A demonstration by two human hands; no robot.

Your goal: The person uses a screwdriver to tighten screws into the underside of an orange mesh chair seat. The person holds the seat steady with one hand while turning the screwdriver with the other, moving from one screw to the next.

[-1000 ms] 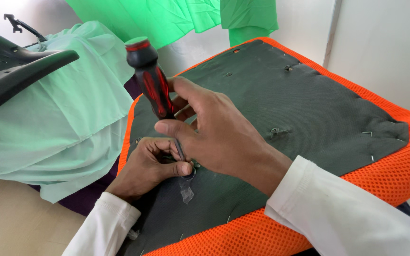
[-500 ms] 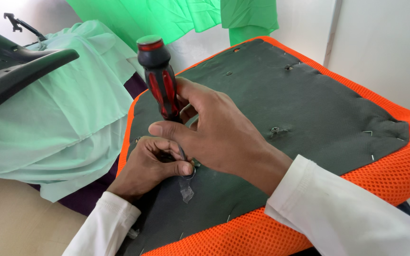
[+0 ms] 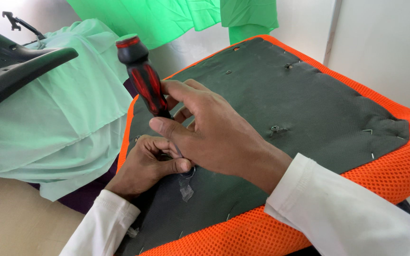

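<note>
While a curved black plastic chair part [image 3: 10, 71] juts in far to the left of the hands, a pale green cloth [image 3: 58, 128] lies draped beneath it and reaches the edge of the upturned chair seat. Just right of that cloth, the left hand [image 3: 145, 163] rests on the dark grey fabric underside [image 3: 281, 95] of the seat, its fingers curled in and its thumb pressed flat beside the spot where the tool's tip meets the fabric; whether it pinches anything there cannot be told. Above this hand rises a screwdriver with a black and red handle [image 3: 141, 76], tilted with its top leaning left and its thin shaft running down behind the fingers. The right hand [image 3: 209, 130] is closed around the lower part of that handle, thumb and forefinger gripping it, directly over and touching the left hand. Below the two hands a small scrap of clear tape [image 3: 186, 192] sticks to the fabric. Right of the hands the grey sheet spreads out, pinned by small metal staples [image 3: 367, 131], and the orange mesh border [image 3: 395, 170] of the seat runs round its edge. Bright green cloth [image 3: 176, 16] hangs beyond the hands.
</note>
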